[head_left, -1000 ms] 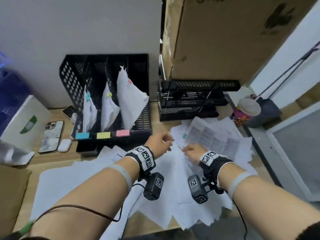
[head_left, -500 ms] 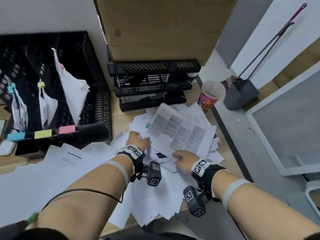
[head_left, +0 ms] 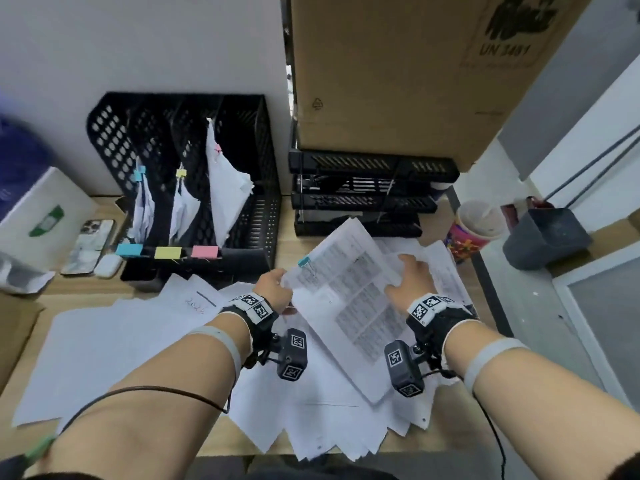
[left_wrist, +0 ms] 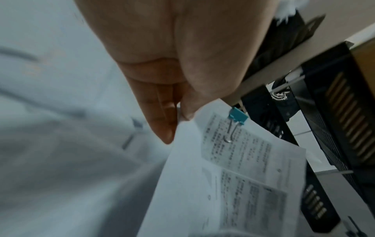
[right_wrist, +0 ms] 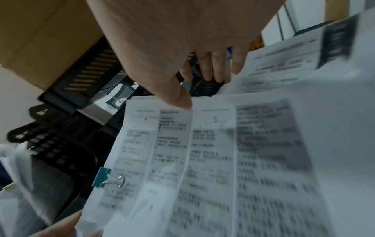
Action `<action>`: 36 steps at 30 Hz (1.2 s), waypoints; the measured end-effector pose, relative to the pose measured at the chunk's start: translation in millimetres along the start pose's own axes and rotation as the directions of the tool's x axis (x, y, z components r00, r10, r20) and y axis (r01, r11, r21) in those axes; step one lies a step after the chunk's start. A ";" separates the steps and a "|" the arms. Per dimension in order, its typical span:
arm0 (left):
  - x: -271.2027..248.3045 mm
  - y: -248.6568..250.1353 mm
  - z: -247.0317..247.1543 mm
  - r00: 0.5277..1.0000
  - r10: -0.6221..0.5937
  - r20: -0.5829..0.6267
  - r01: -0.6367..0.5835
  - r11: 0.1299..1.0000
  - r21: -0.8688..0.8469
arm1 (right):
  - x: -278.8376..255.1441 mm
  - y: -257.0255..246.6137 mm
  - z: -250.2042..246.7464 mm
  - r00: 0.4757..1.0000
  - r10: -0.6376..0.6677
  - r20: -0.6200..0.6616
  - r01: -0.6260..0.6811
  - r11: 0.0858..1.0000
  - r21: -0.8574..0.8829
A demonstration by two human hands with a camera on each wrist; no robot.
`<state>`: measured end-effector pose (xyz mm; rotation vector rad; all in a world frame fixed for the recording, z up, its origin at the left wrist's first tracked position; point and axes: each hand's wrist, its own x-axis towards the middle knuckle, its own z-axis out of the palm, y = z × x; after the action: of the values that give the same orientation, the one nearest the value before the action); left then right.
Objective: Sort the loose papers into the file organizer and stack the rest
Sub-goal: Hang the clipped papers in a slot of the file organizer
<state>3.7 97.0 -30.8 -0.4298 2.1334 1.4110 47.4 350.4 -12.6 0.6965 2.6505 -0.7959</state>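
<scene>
Head view has both my hands on a clipped printed bundle point(head_left: 349, 299), raised and tilted above the loose papers point(head_left: 145, 341) spread over the desk point(head_left: 287, 244). My left hand point(head_left: 275, 289) pinches its near left edge between thumb and fingers, just below the blue binder clip point(head_left: 304, 261). My right hand point(head_left: 410, 284) lies on the right side, thumb on the printed face, fingers reaching behind the sheets. Beyond my left hand stands the black file organizer point(head_left: 194, 174), clipped papers in three slots.

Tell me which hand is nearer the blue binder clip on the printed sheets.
Left. The left hand pinches the printed sheets right beside the blue binder clip; the right hand holds their far edge.
</scene>
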 end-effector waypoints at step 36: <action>-90.1 -10.3 -259.1 0.948 0.319 -0.010 -0.311 0.916 -0.252 | -140.0 -316.6 135.3 0.846 -0.407 0.344 0.463 0.881 -0.095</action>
<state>13.8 -147.2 94.3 -0.1555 2.0724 1.8681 17.3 -10.1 72.6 -0.0937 2.5581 -0.6967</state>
